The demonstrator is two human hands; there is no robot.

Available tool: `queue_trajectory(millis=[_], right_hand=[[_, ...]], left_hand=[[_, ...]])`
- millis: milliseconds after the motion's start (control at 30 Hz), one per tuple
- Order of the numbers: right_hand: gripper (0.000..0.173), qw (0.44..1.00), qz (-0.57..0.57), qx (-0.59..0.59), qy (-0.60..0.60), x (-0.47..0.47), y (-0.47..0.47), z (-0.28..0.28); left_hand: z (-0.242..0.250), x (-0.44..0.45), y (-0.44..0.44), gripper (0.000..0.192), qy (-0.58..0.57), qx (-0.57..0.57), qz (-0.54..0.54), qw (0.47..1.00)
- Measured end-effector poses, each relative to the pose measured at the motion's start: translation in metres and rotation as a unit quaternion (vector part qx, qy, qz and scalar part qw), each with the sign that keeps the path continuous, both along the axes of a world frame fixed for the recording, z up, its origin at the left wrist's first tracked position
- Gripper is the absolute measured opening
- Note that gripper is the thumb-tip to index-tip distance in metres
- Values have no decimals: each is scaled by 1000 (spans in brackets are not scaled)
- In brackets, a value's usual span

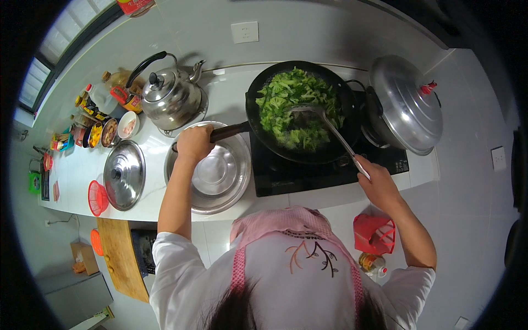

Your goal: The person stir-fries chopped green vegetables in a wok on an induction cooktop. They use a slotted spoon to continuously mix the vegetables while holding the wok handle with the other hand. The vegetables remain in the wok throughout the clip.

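My left hand (194, 143) grips the long dark handle (229, 131) of a black wok (264, 144). In the wok lies a heap of chopped green vegetable, apparently broccoli (275, 103), with some liquid around it. Held in my right hand (378, 181) is a metal spatula (339, 135); its blade rests among the broccoli near the wok's middle. Under the wok is a black cooktop (305, 181). A wide stainless steel basin (239, 181) stands below my left wrist, with nothing visible inside it.
A steel kettle (171, 101) stands behind the basin. Right of the wok is a lidded metal pot (406, 107). Leftward are a steel lid (128, 177), a red plastic basket (97, 199), a white bowl (128, 124), more food bowls and several bottles. A red bag (371, 235) sits below the counter.
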State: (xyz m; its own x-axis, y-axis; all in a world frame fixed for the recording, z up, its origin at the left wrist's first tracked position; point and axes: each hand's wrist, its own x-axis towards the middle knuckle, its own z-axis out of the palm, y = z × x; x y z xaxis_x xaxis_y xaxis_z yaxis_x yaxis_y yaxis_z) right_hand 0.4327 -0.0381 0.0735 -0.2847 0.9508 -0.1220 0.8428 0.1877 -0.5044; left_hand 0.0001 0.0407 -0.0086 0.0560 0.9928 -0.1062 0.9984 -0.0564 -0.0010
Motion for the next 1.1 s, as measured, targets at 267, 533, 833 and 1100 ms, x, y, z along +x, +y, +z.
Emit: queue_trajectory(millis=[267,533,833,1100], right_hand=[[46,984,-131,-109,50,6,-20,55],[44,984,-118,92,101,8,22,-38],[53,913,-285,-167,238,-1,8,-53],[26,612,-356,-405,579,-26,13,-44]], left_hand=[[1,3,0,21,-1,-15,19,1000],[-1,-6,3,25,-7,7,-14,1000],[1,-5,5,20,-20,4,-3,1000],[-1,-6,5,19,-15,8,-10,1000]])
